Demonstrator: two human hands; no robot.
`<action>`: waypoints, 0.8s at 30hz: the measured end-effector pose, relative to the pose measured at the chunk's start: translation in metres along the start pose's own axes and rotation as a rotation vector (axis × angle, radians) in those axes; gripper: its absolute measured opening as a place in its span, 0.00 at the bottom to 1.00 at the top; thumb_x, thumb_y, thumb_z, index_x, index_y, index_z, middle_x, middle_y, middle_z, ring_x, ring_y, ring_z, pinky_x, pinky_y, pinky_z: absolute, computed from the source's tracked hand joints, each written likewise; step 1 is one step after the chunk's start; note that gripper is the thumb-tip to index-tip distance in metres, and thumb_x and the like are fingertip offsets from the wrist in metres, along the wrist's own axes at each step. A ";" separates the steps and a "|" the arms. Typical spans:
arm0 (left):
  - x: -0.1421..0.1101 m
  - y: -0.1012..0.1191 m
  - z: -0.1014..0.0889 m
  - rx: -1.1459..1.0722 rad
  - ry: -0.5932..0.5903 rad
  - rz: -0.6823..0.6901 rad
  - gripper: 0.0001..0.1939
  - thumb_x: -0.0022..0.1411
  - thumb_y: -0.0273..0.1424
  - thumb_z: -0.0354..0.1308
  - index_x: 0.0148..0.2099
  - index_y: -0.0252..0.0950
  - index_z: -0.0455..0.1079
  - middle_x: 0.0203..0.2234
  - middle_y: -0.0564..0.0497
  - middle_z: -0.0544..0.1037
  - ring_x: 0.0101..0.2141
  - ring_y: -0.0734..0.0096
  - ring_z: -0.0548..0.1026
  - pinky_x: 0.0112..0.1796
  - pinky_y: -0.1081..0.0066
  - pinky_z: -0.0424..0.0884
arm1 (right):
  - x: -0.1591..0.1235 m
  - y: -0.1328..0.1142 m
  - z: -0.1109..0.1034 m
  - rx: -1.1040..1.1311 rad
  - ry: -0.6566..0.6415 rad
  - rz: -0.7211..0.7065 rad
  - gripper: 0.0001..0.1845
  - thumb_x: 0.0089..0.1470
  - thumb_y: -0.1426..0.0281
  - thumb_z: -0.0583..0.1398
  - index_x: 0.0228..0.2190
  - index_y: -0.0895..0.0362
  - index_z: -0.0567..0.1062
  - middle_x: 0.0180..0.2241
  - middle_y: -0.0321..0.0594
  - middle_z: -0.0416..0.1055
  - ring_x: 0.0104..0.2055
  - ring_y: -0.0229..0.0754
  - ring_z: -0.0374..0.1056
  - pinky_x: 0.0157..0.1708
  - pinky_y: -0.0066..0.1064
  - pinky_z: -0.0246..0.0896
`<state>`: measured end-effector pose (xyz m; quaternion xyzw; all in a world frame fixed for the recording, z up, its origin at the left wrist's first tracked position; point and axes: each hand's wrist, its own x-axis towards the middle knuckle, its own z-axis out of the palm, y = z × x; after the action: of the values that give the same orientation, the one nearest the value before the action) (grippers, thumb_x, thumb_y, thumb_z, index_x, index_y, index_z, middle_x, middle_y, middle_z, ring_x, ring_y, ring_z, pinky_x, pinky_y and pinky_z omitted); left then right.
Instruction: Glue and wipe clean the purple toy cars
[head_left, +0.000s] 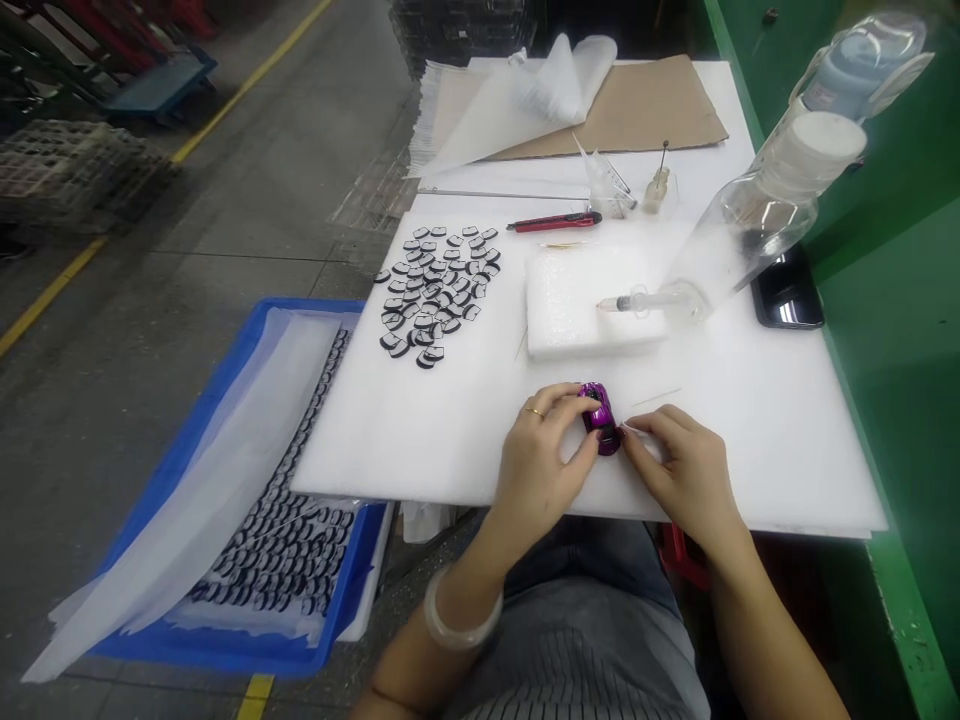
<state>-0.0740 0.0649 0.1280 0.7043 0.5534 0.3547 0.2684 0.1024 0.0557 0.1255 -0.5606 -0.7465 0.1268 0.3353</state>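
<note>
My left hand (544, 450) grips a small shiny purple toy car body (600, 418) between thumb and fingers, just above the white foam sheet (450, 420). My right hand (679, 465) is pinched on a thin pale stick or needle whose tip touches the car's right side. Several small black-and-white parts (435, 290) lie in a loose cluster on the sheet to the upper left of my hands. A syringe (637, 300) rests on a white foam block (585, 300) beyond the car.
A blue tray (217, 400) lined with white foam and holding rows of more black parts sits low on the left. A red utility knife (555, 222), small glue bottle (657, 190), clear bottle (757, 215), black phone (787, 292) and cardboard (645, 105) lie farther back. A green frame (900, 350) runs along the right.
</note>
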 end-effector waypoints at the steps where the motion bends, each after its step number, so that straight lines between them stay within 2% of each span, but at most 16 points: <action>1: 0.002 -0.001 -0.004 -0.031 -0.048 -0.003 0.17 0.58 0.24 0.62 0.50 0.40 0.73 0.52 0.47 0.74 0.50 0.61 0.74 0.52 0.59 0.74 | -0.001 0.001 -0.002 0.007 0.024 -0.011 0.05 0.61 0.71 0.60 0.33 0.58 0.76 0.27 0.35 0.71 0.24 0.31 0.65 0.23 0.24 0.58; 3: 0.006 -0.003 -0.009 -0.038 -0.137 0.038 0.26 0.56 0.25 0.65 0.57 0.41 0.69 0.58 0.46 0.70 0.56 0.58 0.70 0.56 0.57 0.70 | -0.004 0.002 -0.005 -0.021 0.112 -0.066 0.04 0.60 0.74 0.60 0.37 0.58 0.77 0.29 0.35 0.70 0.23 0.30 0.63 0.23 0.23 0.59; 5: 0.008 -0.005 -0.010 0.016 -0.199 0.102 0.30 0.57 0.27 0.65 0.62 0.42 0.65 0.62 0.46 0.67 0.60 0.55 0.66 0.59 0.53 0.67 | -0.006 0.001 -0.006 -0.089 0.142 -0.205 0.08 0.60 0.75 0.61 0.41 0.58 0.77 0.33 0.39 0.71 0.26 0.32 0.65 0.26 0.24 0.62; 7: 0.008 -0.007 -0.008 0.060 -0.218 0.130 0.29 0.58 0.28 0.63 0.62 0.42 0.65 0.62 0.47 0.67 0.60 0.55 0.66 0.59 0.52 0.66 | -0.006 0.000 -0.005 -0.158 0.074 -0.340 0.10 0.60 0.75 0.60 0.43 0.58 0.78 0.38 0.44 0.72 0.33 0.36 0.69 0.32 0.26 0.67; 9: 0.008 -0.008 -0.004 0.064 -0.202 0.125 0.28 0.58 0.27 0.63 0.61 0.42 0.66 0.61 0.48 0.69 0.59 0.56 0.68 0.58 0.53 0.68 | -0.006 -0.002 -0.001 -0.218 0.023 -0.370 0.10 0.61 0.74 0.60 0.44 0.58 0.78 0.40 0.46 0.72 0.35 0.37 0.69 0.32 0.27 0.67; 14: 0.007 -0.009 0.000 0.054 -0.165 0.128 0.27 0.58 0.29 0.65 0.59 0.41 0.67 0.59 0.48 0.70 0.57 0.56 0.69 0.57 0.54 0.69 | -0.008 -0.002 0.004 -0.249 0.082 -0.260 0.10 0.62 0.73 0.58 0.42 0.60 0.79 0.33 0.40 0.71 0.24 0.31 0.64 0.24 0.24 0.62; 16: 0.007 -0.010 -0.001 0.059 -0.168 0.123 0.28 0.58 0.31 0.65 0.60 0.42 0.67 0.60 0.49 0.70 0.57 0.57 0.69 0.57 0.54 0.69 | -0.007 -0.002 -0.002 -0.187 0.052 -0.201 0.09 0.62 0.72 0.58 0.40 0.60 0.79 0.31 0.39 0.72 0.24 0.31 0.65 0.24 0.24 0.62; 19: 0.006 -0.012 -0.003 0.053 -0.178 0.109 0.29 0.57 0.32 0.67 0.61 0.43 0.67 0.60 0.50 0.70 0.58 0.56 0.69 0.57 0.55 0.69 | 0.001 0.001 -0.023 -0.033 0.006 -0.088 0.06 0.60 0.71 0.61 0.37 0.57 0.79 0.31 0.36 0.74 0.26 0.32 0.69 0.25 0.23 0.62; 20: 0.007 -0.012 -0.003 0.040 -0.181 0.103 0.29 0.58 0.32 0.67 0.61 0.43 0.67 0.60 0.50 0.69 0.58 0.56 0.68 0.58 0.55 0.69 | 0.006 0.005 -0.032 0.003 0.056 -0.040 0.04 0.59 0.69 0.62 0.36 0.56 0.78 0.31 0.35 0.75 0.28 0.33 0.70 0.26 0.24 0.63; 22: 0.008 -0.012 -0.002 -0.003 -0.179 0.073 0.25 0.60 0.34 0.65 0.60 0.43 0.69 0.60 0.52 0.70 0.58 0.57 0.68 0.58 0.55 0.69 | 0.018 0.015 -0.047 0.029 0.272 0.058 0.06 0.56 0.65 0.65 0.35 0.55 0.76 0.30 0.36 0.74 0.31 0.37 0.71 0.30 0.27 0.65; 24: 0.010 -0.009 0.000 -0.053 -0.147 0.001 0.19 0.63 0.32 0.61 0.57 0.44 0.72 0.58 0.53 0.72 0.57 0.59 0.70 0.57 0.57 0.69 | 0.029 0.028 -0.058 -0.054 0.414 0.112 0.10 0.55 0.63 0.65 0.36 0.55 0.75 0.32 0.38 0.74 0.33 0.41 0.71 0.34 0.32 0.68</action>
<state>-0.0784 0.0765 0.1231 0.7212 0.5223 0.3167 0.3267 0.1568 0.0816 0.1633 -0.6239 -0.6325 0.0074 0.4589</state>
